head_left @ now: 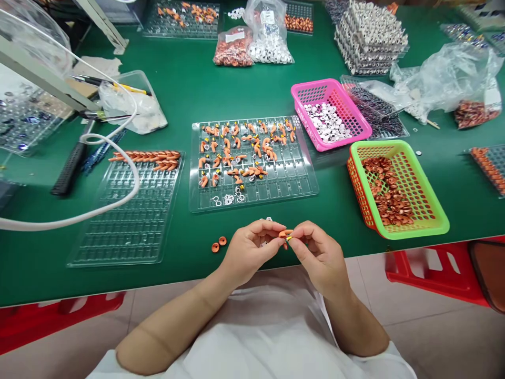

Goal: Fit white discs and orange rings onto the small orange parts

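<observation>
Orange with a touch of yellow, a small part [284, 233] sits between the two hands, pinched at the fingertips of both. The left hand [245, 253] holds it from one side between thumb and forefinger, the other fingers curled; something pale shows beneath them, too hidden to name. The right hand [321, 258] pinches the other side, its thumb by the yellow bit. Both forearms slant inward from the body, and the hands nearly meet over the near edge of the green table [165, 95].

Two orange discs [215, 247] lie just left of the left hand. Beyond both hands is a clear tray [272, 197] of orange pieces and pale rings. Right of and beyond the right hand stands a lime basket [437, 205] of orange discs; farther beyond is a pink basket [357, 105] of white ones.
</observation>
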The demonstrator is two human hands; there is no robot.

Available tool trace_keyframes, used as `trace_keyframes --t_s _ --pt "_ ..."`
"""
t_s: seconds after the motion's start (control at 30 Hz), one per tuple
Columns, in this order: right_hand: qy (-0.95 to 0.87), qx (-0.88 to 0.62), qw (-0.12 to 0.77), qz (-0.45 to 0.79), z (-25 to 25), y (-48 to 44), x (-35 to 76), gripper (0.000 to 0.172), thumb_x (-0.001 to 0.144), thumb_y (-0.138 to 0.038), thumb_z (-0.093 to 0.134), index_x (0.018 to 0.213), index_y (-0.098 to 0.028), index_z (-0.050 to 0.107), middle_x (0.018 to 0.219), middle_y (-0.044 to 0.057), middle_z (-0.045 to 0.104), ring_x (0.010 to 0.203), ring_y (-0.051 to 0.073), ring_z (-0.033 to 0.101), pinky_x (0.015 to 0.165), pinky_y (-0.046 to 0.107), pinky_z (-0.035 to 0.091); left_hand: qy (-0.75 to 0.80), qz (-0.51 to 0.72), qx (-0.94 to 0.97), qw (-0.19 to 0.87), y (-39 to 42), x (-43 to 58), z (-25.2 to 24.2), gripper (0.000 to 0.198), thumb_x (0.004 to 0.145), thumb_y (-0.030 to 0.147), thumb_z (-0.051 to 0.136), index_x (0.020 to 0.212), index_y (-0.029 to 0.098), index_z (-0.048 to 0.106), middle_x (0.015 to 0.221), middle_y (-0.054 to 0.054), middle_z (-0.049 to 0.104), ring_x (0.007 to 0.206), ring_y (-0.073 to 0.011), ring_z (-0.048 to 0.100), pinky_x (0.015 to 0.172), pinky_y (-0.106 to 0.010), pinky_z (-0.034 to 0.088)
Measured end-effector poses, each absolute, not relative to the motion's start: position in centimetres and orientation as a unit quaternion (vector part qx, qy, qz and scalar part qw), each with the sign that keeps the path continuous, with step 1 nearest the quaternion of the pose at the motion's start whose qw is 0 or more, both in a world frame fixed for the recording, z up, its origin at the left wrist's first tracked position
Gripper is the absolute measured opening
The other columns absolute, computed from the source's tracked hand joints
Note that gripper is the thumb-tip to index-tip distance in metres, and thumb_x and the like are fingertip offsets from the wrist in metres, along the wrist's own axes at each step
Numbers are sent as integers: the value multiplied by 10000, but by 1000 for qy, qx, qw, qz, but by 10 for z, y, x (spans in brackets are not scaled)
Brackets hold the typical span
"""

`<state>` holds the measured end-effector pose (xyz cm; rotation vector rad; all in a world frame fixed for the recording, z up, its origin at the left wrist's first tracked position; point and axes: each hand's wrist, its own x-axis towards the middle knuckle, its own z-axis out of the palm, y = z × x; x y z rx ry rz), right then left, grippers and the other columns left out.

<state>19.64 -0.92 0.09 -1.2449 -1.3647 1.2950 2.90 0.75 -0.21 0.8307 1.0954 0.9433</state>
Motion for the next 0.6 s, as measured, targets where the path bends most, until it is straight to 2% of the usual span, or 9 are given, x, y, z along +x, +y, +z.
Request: trace_keyframes --t_s 0.17,0.4,0.6 --pt "-558 -504 426 504 0 -14 192 56 945 -251 594 902 -226 620 880 21 615 736 145 576 651 266 486 499 412 423 634 7 31 -1 136 766 228 760 886 165 743 858 -56 722 808 -176 688 763 -281 571" --pt "-624 -486 436 430 1 -15 193 76 939 -167 578 914 -233 606 836 12 610 724 147 548 646 278 462 486 438 373 658 4 32 1 157 787 251 774 908 158 741 863 -57 742 833 -182 716 793 -283 586" --pt "-661 -503 424 362 5 -11 194 117 936 -134 553 921 -237 608 828 18 649 740 159 596 631 285 485 471 441 365 671 3 30 3 173 804 259 779 947 164 760 850 -53 770 783 -172 723 785 -286 599"
